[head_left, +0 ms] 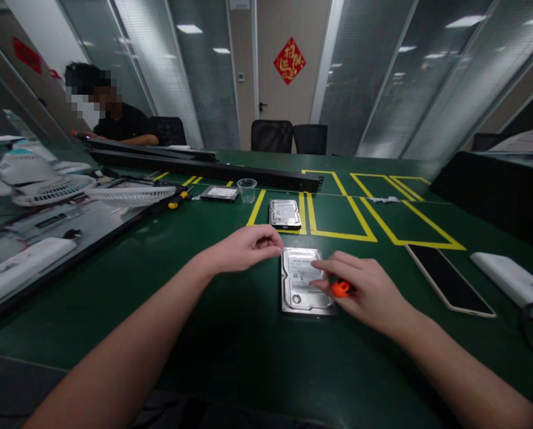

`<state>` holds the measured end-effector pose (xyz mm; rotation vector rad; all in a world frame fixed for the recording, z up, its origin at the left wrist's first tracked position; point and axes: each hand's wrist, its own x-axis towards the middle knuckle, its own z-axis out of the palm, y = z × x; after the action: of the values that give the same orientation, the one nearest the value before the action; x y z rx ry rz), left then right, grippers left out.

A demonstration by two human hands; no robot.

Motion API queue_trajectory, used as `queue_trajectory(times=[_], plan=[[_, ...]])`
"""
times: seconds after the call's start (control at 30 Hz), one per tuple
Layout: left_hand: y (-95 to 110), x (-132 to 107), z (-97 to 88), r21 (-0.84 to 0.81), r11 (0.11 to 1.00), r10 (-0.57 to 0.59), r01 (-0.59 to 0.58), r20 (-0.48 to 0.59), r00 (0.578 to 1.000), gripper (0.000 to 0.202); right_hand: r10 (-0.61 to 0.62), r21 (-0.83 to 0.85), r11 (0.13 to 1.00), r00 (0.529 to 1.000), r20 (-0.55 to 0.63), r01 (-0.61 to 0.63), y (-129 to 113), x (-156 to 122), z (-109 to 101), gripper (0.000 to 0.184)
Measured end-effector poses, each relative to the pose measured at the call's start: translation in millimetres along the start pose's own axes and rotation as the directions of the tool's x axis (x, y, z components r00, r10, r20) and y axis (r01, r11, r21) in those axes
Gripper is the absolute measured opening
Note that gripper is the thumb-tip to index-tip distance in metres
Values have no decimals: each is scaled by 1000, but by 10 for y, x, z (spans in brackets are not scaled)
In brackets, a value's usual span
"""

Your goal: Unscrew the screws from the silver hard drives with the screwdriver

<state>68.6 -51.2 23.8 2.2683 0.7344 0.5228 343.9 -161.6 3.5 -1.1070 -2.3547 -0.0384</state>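
Note:
A silver hard drive [298, 292] lies flat on the green table in front of me, label side up. At its far left corner is my left hand [252, 245], thumb and forefinger pinched together; whatever is between the fingertips is too small to make out. My right hand [359, 289] is over the drive's right side, closed around a screwdriver [341, 289] with an orange and black handle. The screwdriver's shaft is hidden by the hand. Just beyond sits a second hard drive [284, 213], also lying flat.
A clear plastic cup [247, 190] stands beside another hard drive [220, 193] and a yellow-black screwdriver [178, 200]. Fan parts [47, 185] crowd the left. A phone [449, 280] and a white power strip [514, 283] lie right. A person [123, 122] sits across, behind long black bars [203, 170].

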Motion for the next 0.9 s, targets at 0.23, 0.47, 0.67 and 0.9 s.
queue_trajectory(times=[0.23,0.47,0.67,0.9], plan=[[119,157,508,-378,919,138,-116,33,990,17,-51,40,997,973,-224,62,-86,-6,120,20],[72,206,601,-575,815,67,-64,-17,998,17,-85,-47,996,956,-282,74,-54,-45,137,29],[113,193,546,-349,934,47,-74,-85,995,22,-73,-49,997,963,-260,62,-63,-23,175,23],[142,158,456,-154,984,65,-87,-142,988,23,10,7,1000,994,-109,-9,2,-13,-18,12]])
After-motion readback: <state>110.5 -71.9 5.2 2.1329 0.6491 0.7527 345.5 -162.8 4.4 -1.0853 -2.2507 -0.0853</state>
